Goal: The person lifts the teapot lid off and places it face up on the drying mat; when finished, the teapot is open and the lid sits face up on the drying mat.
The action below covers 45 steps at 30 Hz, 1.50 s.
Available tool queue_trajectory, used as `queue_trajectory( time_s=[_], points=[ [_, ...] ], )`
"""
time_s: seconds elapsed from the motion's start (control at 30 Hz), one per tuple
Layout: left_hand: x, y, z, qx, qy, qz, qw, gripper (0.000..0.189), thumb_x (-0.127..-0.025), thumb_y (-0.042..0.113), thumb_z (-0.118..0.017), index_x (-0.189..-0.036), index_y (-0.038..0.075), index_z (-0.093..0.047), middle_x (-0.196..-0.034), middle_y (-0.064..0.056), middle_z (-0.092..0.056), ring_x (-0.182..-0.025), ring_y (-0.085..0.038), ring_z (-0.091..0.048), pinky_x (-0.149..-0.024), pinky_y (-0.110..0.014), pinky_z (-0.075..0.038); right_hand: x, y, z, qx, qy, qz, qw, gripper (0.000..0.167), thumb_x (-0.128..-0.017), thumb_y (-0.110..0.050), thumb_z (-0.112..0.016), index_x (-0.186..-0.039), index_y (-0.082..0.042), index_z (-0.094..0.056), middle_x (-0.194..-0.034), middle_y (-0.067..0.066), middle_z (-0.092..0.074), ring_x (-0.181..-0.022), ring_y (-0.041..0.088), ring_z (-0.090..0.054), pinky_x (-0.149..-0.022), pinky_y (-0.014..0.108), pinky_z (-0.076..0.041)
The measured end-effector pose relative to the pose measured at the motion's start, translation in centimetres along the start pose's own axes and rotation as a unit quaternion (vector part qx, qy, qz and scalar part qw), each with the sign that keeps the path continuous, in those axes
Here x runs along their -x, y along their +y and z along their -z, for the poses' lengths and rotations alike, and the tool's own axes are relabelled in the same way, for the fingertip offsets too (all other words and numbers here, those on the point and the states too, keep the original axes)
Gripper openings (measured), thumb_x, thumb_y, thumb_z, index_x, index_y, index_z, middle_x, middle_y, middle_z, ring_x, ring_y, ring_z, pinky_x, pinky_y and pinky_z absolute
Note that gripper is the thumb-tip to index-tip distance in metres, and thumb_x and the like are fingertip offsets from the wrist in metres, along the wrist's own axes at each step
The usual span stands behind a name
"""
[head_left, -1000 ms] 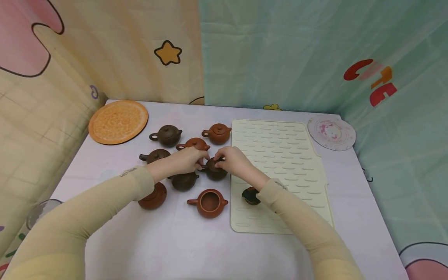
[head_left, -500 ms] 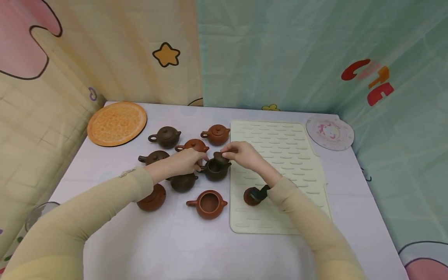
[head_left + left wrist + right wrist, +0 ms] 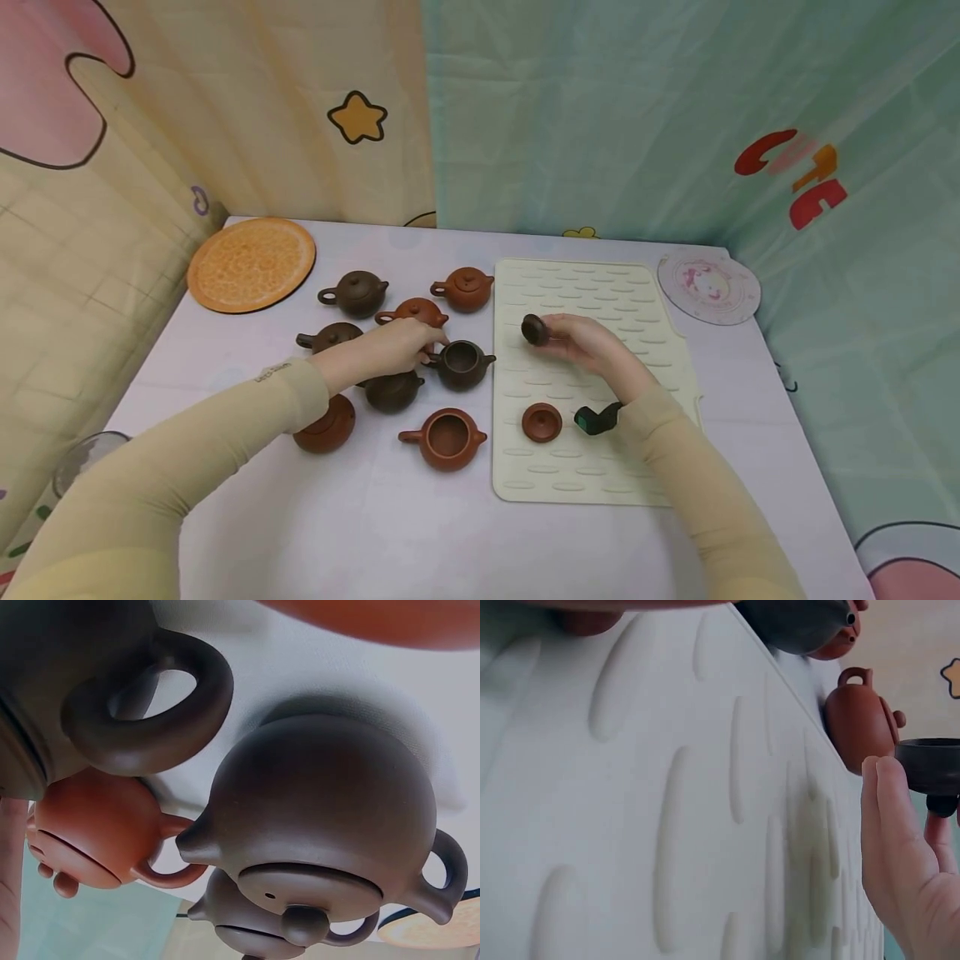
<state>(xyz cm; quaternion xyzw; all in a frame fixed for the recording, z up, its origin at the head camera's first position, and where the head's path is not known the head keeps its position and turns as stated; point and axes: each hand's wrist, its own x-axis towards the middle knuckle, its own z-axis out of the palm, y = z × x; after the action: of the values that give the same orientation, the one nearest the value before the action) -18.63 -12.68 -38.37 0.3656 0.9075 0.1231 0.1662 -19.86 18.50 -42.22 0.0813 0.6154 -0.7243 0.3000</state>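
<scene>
My left hand pinches the handle of a small dark brown teapot, which stands lidless with its spout to the right. Over the ribbed cream mat, my right hand holds a dark teapot lid by its knob. The right wrist view shows that lid from the side, fingers close against it. A lidless red-brown teapot stands nearer, and a red-brown lid lies knob up on the mat. In the left wrist view, a lidded dark teapot is close by.
Several lidded teapots crowd round the left hand, among them a dark one and two red-brown ones. An orange round mat lies back left, a pink patterned one back right. A clear container stands at the left edge.
My right hand has lifted the dark lid off the teapot and carried it right over the mat, uncovering the red-brown lid. My left hand has stayed at the teapot's handle.
</scene>
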Motion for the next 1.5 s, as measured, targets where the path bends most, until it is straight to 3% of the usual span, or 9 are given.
queue_trajectory(
  time_s=[0.13,0.2,0.33,0.47,0.57,0.8,1.13,1.37,1.5],
  points=[
    [0.0,-0.1,-0.2,-0.005,0.004,0.000,1.0000,0.033,-0.088,-0.002,-0.068,-0.120,0.006,-0.067,-0.092,-0.006,-0.070,-0.082,-0.013,-0.065,-0.072,-0.028,-0.055,-0.2,0.4,0.7,-0.083,0.011,-0.031,0.9960,0.045,-0.107,-0.018,-0.037,-0.148,-0.002,-0.028,-0.136,0.018,-0.043,-0.112,0.026,-0.063,-0.108,0.040,-0.045],
    [-0.1,-0.1,-0.2,-0.004,0.005,0.001,1.0000,0.034,-0.088,-0.002,-0.068,-0.121,0.007,-0.067,-0.092,-0.006,-0.070,-0.082,-0.012,-0.065,-0.072,-0.028,-0.054,-0.2,0.6,0.9,-0.071,0.017,-0.029,0.9969,0.047,-0.107,-0.021,-0.036,-0.149,-0.003,-0.026,-0.140,0.022,-0.041,-0.114,0.029,-0.062,-0.106,0.039,-0.046],
    [-0.1,-0.3,-0.3,-0.002,0.007,-0.001,1.0000,0.034,-0.088,-0.002,-0.068,-0.121,0.007,-0.067,-0.092,-0.005,-0.070,-0.082,-0.012,-0.065,-0.072,-0.028,-0.055,-0.1,0.8,0.7,0.065,0.027,-0.004,0.9975,0.049,-0.107,-0.021,-0.039,-0.149,0.004,-0.031,-0.146,0.026,-0.038,-0.114,0.028,-0.061,-0.101,0.036,-0.051],
    [0.0,-0.3,-0.3,-0.002,0.010,-0.004,0.9999,0.034,-0.088,-0.003,-0.067,-0.121,0.007,-0.067,-0.092,-0.005,-0.070,-0.083,-0.012,-0.064,-0.073,-0.028,-0.055,0.1,1.0,-0.1,0.240,0.063,0.015,0.9686,0.047,-0.104,-0.027,-0.048,-0.142,0.002,-0.047,-0.143,0.023,-0.047,-0.111,0.026,-0.062,-0.096,0.035,-0.054],
    [0.0,-0.3,-0.4,0.001,0.012,-0.004,0.9999,0.034,-0.088,-0.002,-0.067,-0.121,0.007,-0.068,-0.092,-0.005,-0.070,-0.083,-0.012,-0.064,-0.073,-0.028,-0.055,0.1,1.1,-0.4,0.314,0.095,0.017,0.9446,0.045,-0.102,-0.031,-0.053,-0.138,-0.003,-0.055,-0.135,0.020,-0.057,-0.102,0.023,-0.064,-0.092,0.035,-0.055],
    [0.0,-0.1,-0.4,0.003,0.003,0.007,1.0000,0.034,-0.089,0.000,-0.068,-0.123,0.007,-0.067,-0.094,-0.004,-0.070,-0.084,-0.012,-0.064,-0.075,-0.029,-0.055,-0.1,1.3,-0.2,0.315,0.120,0.019,0.9411,0.043,-0.099,-0.029,-0.059,-0.133,-0.003,-0.060,-0.129,0.019,-0.061,-0.084,0.013,-0.065,-0.086,0.032,-0.057],
    [0.1,-0.1,-0.4,0.013,0.006,0.007,0.9999,0.033,-0.090,0.000,-0.067,-0.122,0.006,-0.068,-0.095,-0.006,-0.070,-0.086,-0.013,-0.064,-0.075,-0.029,-0.055,-0.2,1.7,0.2,0.353,0.133,0.018,0.9261,0.040,-0.096,-0.030,-0.064,-0.127,-0.005,-0.066,-0.132,0.017,-0.062,-0.105,0.026,-0.067,-0.091,0.035,-0.055],
    [0.1,-0.2,-0.2,0.022,0.009,0.008,0.9997,0.035,-0.089,0.003,-0.069,-0.124,0.006,-0.067,-0.094,-0.004,-0.071,-0.085,-0.012,-0.065,-0.074,-0.028,-0.055,-0.1,1.8,0.1,0.341,0.133,0.011,0.9303,0.042,-0.096,-0.030,-0.064,-0.130,-0.006,-0.062,-0.134,0.018,-0.061,-0.108,0.029,-0.067,-0.094,0.037,-0.054],
    [0.2,-0.3,0.8,0.032,0.023,0.012,0.9991,0.037,-0.091,0.008,-0.070,-0.127,0.004,-0.065,-0.096,-0.005,-0.071,-0.084,-0.014,-0.065,-0.076,-0.032,-0.055,0.2,1.4,0.4,0.365,0.114,0.013,0.9237,0.045,-0.097,-0.032,-0.062,-0.133,-0.005,-0.060,-0.133,0.019,-0.061,-0.107,0.028,-0.067,-0.092,0.036,-0.055]
  ],
)
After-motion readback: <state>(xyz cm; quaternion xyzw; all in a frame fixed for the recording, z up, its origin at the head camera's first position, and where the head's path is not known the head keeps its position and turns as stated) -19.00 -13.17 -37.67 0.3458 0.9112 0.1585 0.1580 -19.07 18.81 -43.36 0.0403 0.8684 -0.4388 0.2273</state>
